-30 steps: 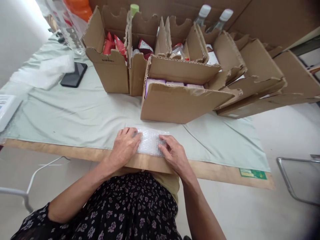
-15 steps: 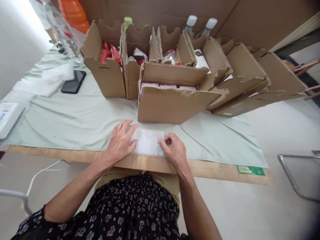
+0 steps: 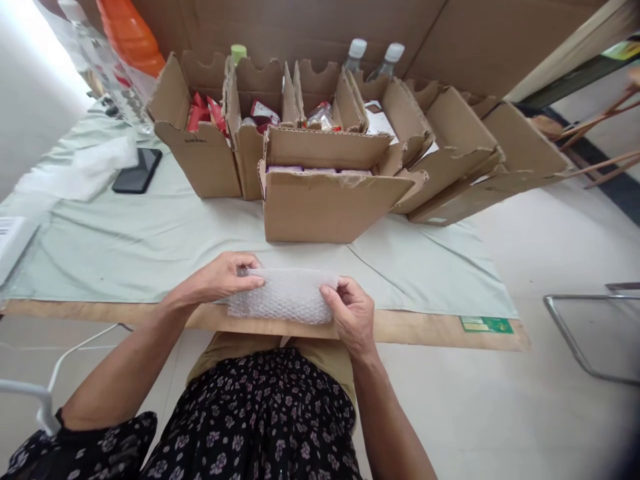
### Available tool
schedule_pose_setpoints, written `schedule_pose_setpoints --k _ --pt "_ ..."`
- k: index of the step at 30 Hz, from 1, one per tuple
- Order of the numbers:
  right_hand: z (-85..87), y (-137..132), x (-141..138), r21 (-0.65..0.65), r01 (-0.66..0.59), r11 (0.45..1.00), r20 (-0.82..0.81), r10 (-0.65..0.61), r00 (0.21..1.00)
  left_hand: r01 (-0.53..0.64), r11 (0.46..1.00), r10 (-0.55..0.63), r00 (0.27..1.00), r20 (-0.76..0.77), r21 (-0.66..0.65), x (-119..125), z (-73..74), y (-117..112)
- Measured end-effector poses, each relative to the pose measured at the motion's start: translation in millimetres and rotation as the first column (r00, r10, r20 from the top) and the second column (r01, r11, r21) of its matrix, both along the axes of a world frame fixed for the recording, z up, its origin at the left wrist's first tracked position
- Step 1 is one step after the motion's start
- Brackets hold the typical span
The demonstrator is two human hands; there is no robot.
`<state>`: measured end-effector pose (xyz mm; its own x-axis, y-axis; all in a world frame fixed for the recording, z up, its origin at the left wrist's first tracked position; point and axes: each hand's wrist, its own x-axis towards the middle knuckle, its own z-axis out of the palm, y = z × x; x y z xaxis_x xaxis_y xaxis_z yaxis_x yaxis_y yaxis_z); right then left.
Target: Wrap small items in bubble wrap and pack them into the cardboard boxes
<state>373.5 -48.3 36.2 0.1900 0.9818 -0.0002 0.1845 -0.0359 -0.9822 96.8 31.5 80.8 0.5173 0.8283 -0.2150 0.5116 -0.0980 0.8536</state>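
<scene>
A clear piece of bubble wrap (image 3: 287,297) stretches between my two hands at the table's front edge. My left hand (image 3: 235,277) pinches its upper left corner between thumb and fingers. At the upper right corner, my right hand (image 3: 353,310) grips the wrap with thumb and bent fingers. Whether anything lies inside or under the wrap I cannot tell. Just beyond it stands a low cardboard box (image 3: 325,210) with purple-topped packs (image 3: 320,171) inside.
Cardboard bins (image 3: 205,160) with red packets and other goods line the back. A black phone (image 3: 137,171) and white wrapping sheets (image 3: 95,167) lie at left, near a white box (image 3: 15,243). Bottles (image 3: 133,40) stand behind. A green card (image 3: 486,325) is at the front right edge.
My left hand has gone from lying spread beside the wrap to pinching its corner. The wrap now reaches wider to the left and is raised at its far edge. The view has shifted slightly.
</scene>
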Motion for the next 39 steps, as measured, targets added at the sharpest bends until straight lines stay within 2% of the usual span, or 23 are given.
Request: schedule_pose_setpoints --k 2,4,7,9,11,14,17,21,23,24,25,26,27,28,30,31,32,33,34,35,36,37,39 --pt "-3.1 -0.3 0.5 -0.017 0.004 1.000 -0.046 -0.005 0.999 -0.110 0.977 0.123 0.990 0.066 -0.180 -5.7 -3.7 -11.3" --pt "-4.4 0.8 1.6 -0.034 -0.012 0.999 -0.087 0.009 0.996 -0.204 0.935 0.253 0.957 0.145 -0.289 -5.0 -11.3 -25.0" --pt "-6.4 4.1 4.5 -0.053 -0.027 0.998 -0.089 0.022 0.996 -0.330 0.890 0.423 0.854 0.302 -0.314 6.4 -25.0 -49.0" --pt "-8.7 6.7 6.1 -0.057 -0.014 0.998 -0.088 0.009 0.996 -0.384 0.886 0.459 0.808 0.370 -0.260 15.0 -30.7 -63.3" --pt "-10.9 9.3 7.0 -0.056 -0.005 0.998 -0.104 -0.001 0.995 -0.381 0.906 0.423 0.831 0.361 -0.184 20.2 -31.5 -72.2" --pt "-11.5 11.0 9.4 -0.070 -0.021 0.997 -0.135 0.011 0.991 -0.326 0.937 0.345 0.919 0.194 -0.124 21.5 -26.9 -73.0" --pt "-7.6 5.3 18.3 -0.085 -0.056 0.995 -0.100 0.047 0.994 -0.341 0.934 0.349 0.935 0.063 -0.106 22.6 -26.2 -67.8" --pt "0.1 -14.0 34.0 -0.024 -0.184 0.983 0.145 0.186 0.972 -0.380 0.923 0.376 0.924 0.068 0.063 30.1 -34.2 -70.5" --pt "6.6 -22.8 35.8 0.036 -0.271 0.962 0.318 0.247 0.916 -0.362 0.907 0.350 0.932 0.092 0.213 34.5 -33.0 -75.3" --pt "12.1 -25.8 34.7 0.089 -0.299 0.950 0.394 0.242 0.887 -0.351 0.881 0.331 0.936 0.115 0.317 36.3 -29.0 -77.5" --pt "19.7 -27.4 32.6 0.166 -0.311 0.936 0.459 0.206 0.864 -0.341 0.829 0.307 0.940 0.148 0.443 37.7 -22.2 -79.0" --pt "29.8 -27.5 30.1 0.264 -0.303 0.916 0.512 0.133 0.848 -0.336 0.744 0.283 0.942 0.183 0.578 38.8 -12.8 -79.3" --pt "42.4 -25.8 27.7 0.375 -0.285 0.882 0.555 0.032 0.831 -0.335 0.624 0.264 0.941 0.213 0.706 39.8 -1.0 -77.8" --pt "57.1 -21.8 26.1 0.489 -0.263 0.832 0.582 -0.087 0.808 -0.338 0.476 0.259 0.936 0.238 0.812 40.7 12.3 -74.0" --pt "90.1 -5.9 26.0 0.697 -0.235 0.678 0.581 -0.341 0.739 -0.337 0.159 0.265 0.920 0.289 0.928 43.6 40.7 -57.5" --pt "106.5 6.5 27.8 0.772 -0.236 0.591 0.556 -0.446 0.701 -0.343 0.030 0.265 0.908 0.324 0.939 45.9 54.1 -44.7" --pt "121.8 21.4 30.5 0.822 -0.246 0.514 0.526 -0.519 0.673 -0.355 -0.064 0.239 0.902 0.360 0.933 48.9 66.3 -29.2" --pt "135.1 38.4 34.1 0.847 -0.260 0.464 0.506 -0.556 0.659 -0.378 -0.089 0.211 0.897 0.389 0.921 52.7 77.2 -11.8" --pt "146.2 56.6 38.2 0.848 -0.273 0.454 0.509 -0.556 0.657 -0.399 -0.046 0.198 0.895 0.399 0.916 57.0 86.9 6.3" --pt "155.0 74.9 42.7 0.830 -0.279 0.484 0.530 -0.526 0.665 -0.390 0.046 0.205 0.905 0.374 0.920 61.6 95.4 24.2" --pt "161.6 92.5 47.3 0.784 -0.286 0.550 0.574 -0.469 0.672 -0.376 0.154 0.233 0.912 0.337 0.914 66.2 103.1 40.8" --pt "166.6 108.5 51.7 0.706 -0.297 0.642 0.632 -0.383 0.673 -0.346 0.275 0.259 0.925 0.278 0.897 70.5 110.2 55.5" --pt "174.3 133.9 58.7 0.443 -0.331 0.833 0.748 -0.140 0.649 -0.225 0.537 0.287 0.955 0.075 0.813 77.4 122.5 78.0"
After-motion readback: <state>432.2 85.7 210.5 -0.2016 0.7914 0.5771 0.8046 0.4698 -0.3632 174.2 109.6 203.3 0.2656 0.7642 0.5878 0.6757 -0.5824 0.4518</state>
